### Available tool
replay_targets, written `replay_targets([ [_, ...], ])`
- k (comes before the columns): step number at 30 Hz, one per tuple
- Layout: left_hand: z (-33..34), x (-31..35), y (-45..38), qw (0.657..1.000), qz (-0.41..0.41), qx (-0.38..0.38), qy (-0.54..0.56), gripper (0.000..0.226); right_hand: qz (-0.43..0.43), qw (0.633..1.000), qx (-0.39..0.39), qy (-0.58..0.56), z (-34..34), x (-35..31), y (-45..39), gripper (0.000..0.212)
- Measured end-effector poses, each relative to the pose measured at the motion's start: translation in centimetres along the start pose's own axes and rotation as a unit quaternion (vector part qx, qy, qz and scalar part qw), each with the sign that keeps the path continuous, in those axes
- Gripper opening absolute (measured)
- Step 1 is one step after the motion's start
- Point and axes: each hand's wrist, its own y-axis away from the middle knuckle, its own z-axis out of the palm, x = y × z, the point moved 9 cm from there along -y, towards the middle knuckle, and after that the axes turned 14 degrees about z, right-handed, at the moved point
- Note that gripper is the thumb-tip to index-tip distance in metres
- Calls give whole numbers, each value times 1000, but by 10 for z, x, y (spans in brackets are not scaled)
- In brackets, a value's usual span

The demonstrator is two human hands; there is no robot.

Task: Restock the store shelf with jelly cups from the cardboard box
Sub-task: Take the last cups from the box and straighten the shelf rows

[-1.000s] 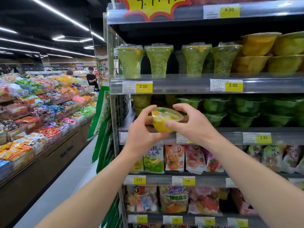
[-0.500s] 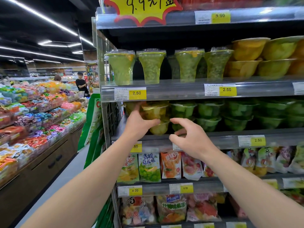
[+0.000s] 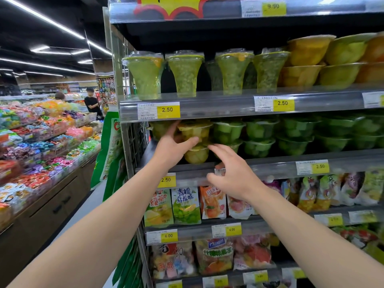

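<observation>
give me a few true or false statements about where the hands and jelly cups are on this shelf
1. The left hand grips a yellow jelly cup stacked on another yellow cup. True.
2. The right hand is holding a green cup. False: it holds nothing, its fingers spread in front of the shelf edge.
3. Green jelly cups sit to the right of the yellow ones on the same shelf. True.
4. The price tag above the left hand reads 4.00. False: it reads 2.50.
5. The tall green cups stand on the shelf below the hands. False: they stand on the shelf above.
</observation>
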Motion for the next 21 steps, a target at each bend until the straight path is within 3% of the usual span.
replay_targets([
  [5, -19, 1, 31, 998, -22, 42, -28, 91, 3, 1000, -15, -27, -3, 15, 16, 66],
  [10, -12, 13, 112, 993, -25, 109, -28, 54, 22, 998, -49, -44, 8, 55, 53, 57],
  [15, 75, -26, 225, 987, -158, 2, -39, 45, 85, 981, -170, -39, 56, 138, 116, 58],
  [21, 181, -87, 376, 939, -338, -60, -13, 43, 183, 931, -314, -25, 119, 263, 219, 57],
])
